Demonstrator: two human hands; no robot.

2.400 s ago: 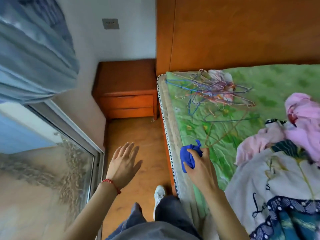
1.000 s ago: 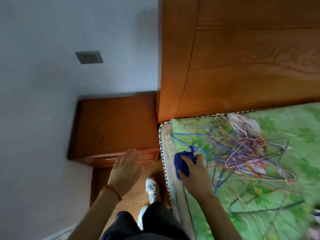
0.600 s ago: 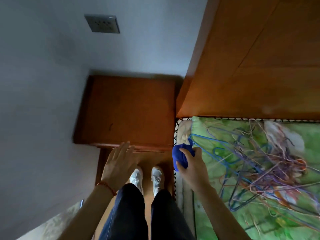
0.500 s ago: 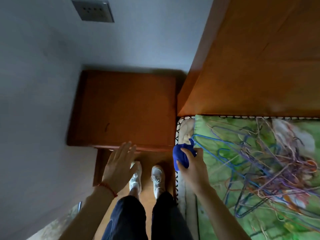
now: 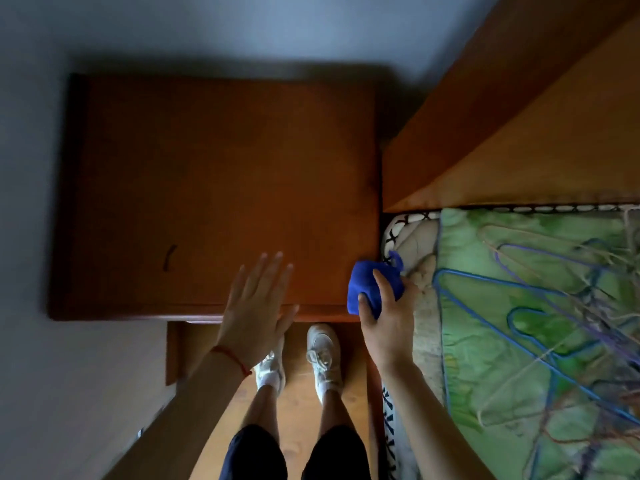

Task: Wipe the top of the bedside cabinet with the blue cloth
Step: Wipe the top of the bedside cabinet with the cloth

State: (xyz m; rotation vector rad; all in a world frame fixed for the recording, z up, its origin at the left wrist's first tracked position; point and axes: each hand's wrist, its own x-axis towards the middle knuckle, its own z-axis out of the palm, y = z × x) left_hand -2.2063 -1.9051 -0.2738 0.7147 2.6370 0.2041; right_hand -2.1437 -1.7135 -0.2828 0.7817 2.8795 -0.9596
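The bedside cabinet (image 5: 221,188) fills the centre and left of the frame, seen from straight above: a reddish-brown wooden top with a smooth, dim sheen and one short dark curved mark near its lower left. Its right edge runs along the wooden headboard (image 5: 519,126), which slants across the upper right.

The blue cloth (image 5: 369,287) sits at lower centre-right, over the cabinet's front right corner. It is a deep, saturated blue, bunched into a compact wad, with a small loop poking up at its top right. The right hand (image 5: 388,317) grips it from below, thumb and fingers curled around the wad. Whether the cloth actually touches the wood is hard to tell from this angle.

The left hand (image 5: 256,306) lies flat over the cabinet's front edge at lower centre, fingers straight and slightly spread, holding nothing; a red string circles its wrist.

At the right, a green patterned bedcover (image 5: 536,341) carries a tangle of wire hangers (image 5: 540,306).
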